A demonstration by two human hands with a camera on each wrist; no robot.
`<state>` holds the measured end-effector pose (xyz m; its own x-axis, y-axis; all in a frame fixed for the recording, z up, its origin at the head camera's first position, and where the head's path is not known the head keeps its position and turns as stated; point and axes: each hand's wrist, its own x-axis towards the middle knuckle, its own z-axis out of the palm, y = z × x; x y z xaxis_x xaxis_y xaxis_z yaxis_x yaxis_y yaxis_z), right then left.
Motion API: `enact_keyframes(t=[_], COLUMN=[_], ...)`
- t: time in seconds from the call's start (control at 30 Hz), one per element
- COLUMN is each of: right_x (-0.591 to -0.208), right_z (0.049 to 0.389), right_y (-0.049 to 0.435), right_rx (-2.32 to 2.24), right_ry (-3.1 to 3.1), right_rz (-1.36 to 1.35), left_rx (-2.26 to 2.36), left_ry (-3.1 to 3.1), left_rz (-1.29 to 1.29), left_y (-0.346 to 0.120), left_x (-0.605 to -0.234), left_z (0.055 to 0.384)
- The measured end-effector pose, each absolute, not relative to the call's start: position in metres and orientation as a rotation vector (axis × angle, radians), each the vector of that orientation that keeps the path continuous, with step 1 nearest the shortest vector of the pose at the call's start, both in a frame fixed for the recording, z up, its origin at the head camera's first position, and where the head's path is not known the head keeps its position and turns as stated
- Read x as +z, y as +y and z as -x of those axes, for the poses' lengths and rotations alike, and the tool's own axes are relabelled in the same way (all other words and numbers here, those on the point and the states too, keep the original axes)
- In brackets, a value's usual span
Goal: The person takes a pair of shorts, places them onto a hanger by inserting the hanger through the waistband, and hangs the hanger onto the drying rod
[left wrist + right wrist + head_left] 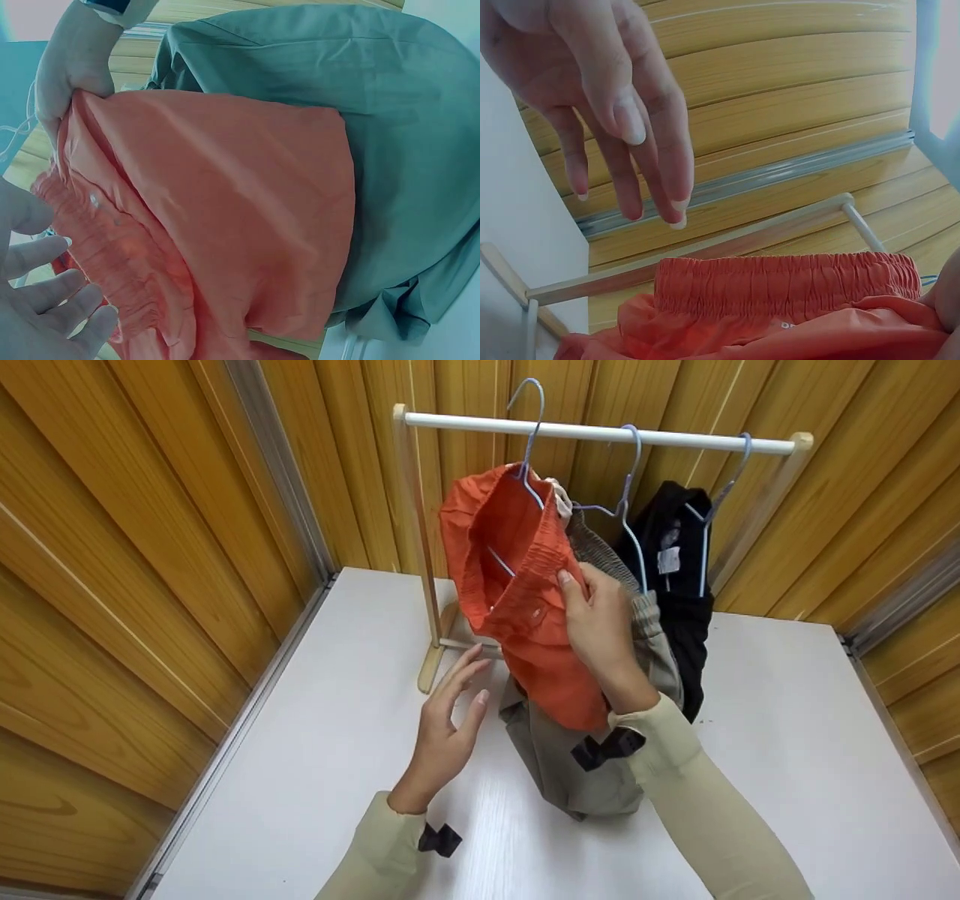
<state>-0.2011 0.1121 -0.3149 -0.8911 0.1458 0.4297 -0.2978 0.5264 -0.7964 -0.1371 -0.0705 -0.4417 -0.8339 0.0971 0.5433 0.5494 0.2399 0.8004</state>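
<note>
Orange shorts (551,667) with an elastic waistband hang on a bluish wire hanger (530,442), whose hook overlaps the rail in the head view. My right hand (604,622) pinches the waistband on its right side, thumb on the outer face. Left of the shorts and below the waistband, my left hand (446,727) is held with fingers spread and nothing in its grasp. In the left wrist view, the shorts (232,195) spread across the middle, with the left hand (45,292) beside the waistband. The right wrist view shows the gathered waistband (780,285) below the left hand.
A small garment rack with a white rail (577,431) and wooden posts stands on a white table (300,750). Grey-green trousers (577,765) hang behind the shorts, and a black garment (684,622) hangs farther right. Wood-panelled walls (150,510) surround the table.
</note>
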Motion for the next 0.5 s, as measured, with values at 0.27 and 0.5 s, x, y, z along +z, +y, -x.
enact_keyframes(t=[0.27,0.5], right_x=[-0.326,-0.334], right_z=[0.209,0.208], right_y=[0.104,0.095], right_rx=[1.286,1.301], right_ry=[-2.353,-2.366], right_rz=[-0.109,-0.148], left_rx=[-1.617,-1.617], left_ry=[-2.131,-2.136], left_rz=[0.616,0.611], left_y=[-0.071,-0.071], left_x=[-0.441,-0.439], left_z=[0.136,0.135])
